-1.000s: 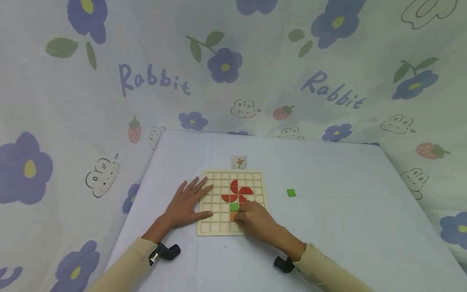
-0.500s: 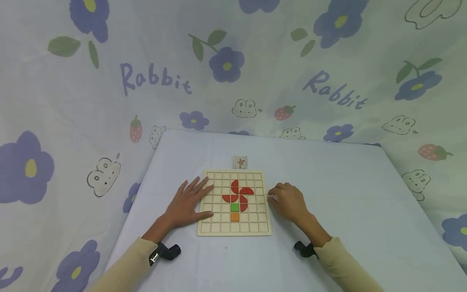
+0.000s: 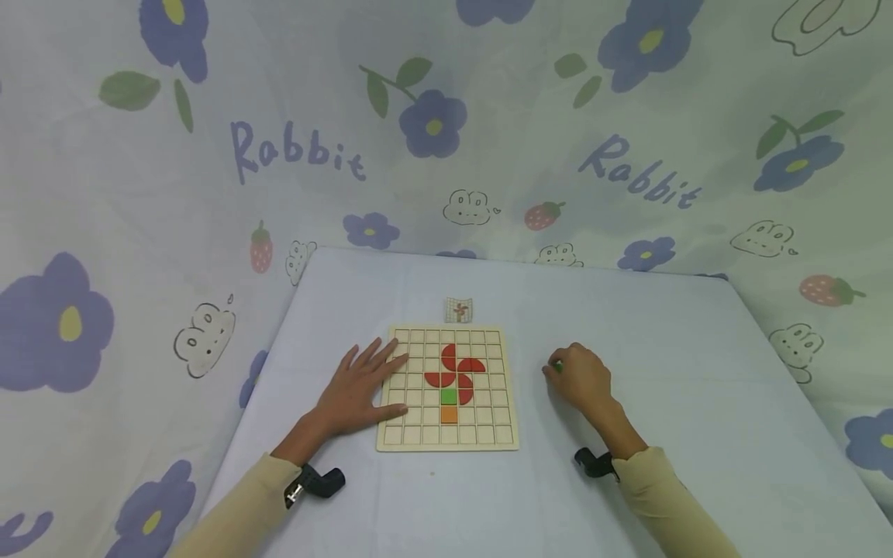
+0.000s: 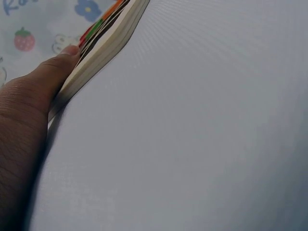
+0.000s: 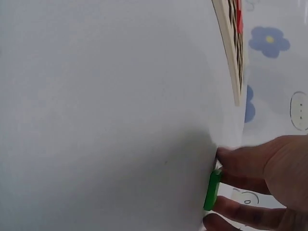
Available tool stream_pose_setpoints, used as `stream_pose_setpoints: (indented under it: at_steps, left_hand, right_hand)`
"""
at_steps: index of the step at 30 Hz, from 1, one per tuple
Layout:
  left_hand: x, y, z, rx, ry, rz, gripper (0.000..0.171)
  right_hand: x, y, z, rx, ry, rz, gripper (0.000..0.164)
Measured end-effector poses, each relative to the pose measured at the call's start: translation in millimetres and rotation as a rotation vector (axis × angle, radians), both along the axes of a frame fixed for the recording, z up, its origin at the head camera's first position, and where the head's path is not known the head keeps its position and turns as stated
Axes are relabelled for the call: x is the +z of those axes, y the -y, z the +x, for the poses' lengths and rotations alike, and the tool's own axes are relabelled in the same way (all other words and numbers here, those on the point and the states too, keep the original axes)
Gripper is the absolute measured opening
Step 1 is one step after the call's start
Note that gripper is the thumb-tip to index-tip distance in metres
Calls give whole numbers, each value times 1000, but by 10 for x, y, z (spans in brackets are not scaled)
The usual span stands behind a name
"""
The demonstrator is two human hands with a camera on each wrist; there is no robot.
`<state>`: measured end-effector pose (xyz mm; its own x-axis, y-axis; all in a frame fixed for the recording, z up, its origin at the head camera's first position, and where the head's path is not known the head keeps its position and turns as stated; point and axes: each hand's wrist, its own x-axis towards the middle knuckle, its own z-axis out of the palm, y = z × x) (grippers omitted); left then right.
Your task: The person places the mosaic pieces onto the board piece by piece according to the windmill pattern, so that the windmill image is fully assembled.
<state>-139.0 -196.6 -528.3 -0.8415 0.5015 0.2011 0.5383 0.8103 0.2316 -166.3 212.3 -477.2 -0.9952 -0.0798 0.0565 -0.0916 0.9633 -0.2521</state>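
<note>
A wooden grid board (image 3: pixel 413 442) lies on the table, with red half-round tiles (image 3: pixel 449 356) in a pinwheel. Below them sit a green square tile (image 3: pixel 449 396) and an orange square tile (image 3: pixel 449 415). Spread flat over the board's left edge, my left hand (image 3: pixel 352 391) has straight fingers; its thumb (image 4: pixel 60 60) lies along that edge in the left wrist view. Right of the board, my right hand (image 3: pixel 582 378) has its curled fingers and thumb at a second green square tile (image 5: pixel 212 190), down at the tabletop. In the head view that tile is mostly hidden by the fingers.
A small card (image 3: pixel 458 310) printed with a red pinwheel pattern lies just beyond the board. The white cloth-covered table (image 3: pixel 670 349) reaches back to a patterned curtain (image 3: pixel 488 116). Black cameras (image 3: pixel 593 463) are worn at both wrists.
My right hand has left the lower red tile on the board and travelled right to the loose green tile, closing its fingers there. The left hand stays in place.
</note>
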Motion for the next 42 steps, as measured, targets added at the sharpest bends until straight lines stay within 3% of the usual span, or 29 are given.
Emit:
stream_pose_setpoints:
  at_steps: [7,12,16,20,27,31,36,42]
  left_hand:
    - [3,-11,1,-10,5,-2,91]
    - [19,1,12,1,3,4,91]
    - [31,7,12,-4,-10,19,90]
    - [30,13,9,-2,-15,12,91]
    - [22,1,6,-8,-15,19,91]
    - [16,0,9,-12,-11,28,90]
    - [13,3,17,-9,-10,20,90]
    - [11,8,17,-8,-8,14,90]
  right_hand:
    - [76,-56,54,-6,56,-102,19]
    - [49,-42,69,11,-8,-128,11]
    - [5,85,106,74,-60,-142,10]
    - [40,347,211,217,-118,-198,9]
    - [73,811,441,638,-182,-260,12]
    - [28,997,530,815,-190,-288,11]
    - [-42,1129,610,911,-172,-239,8]
    - [-72,1202,681,927,-122,-190,11]
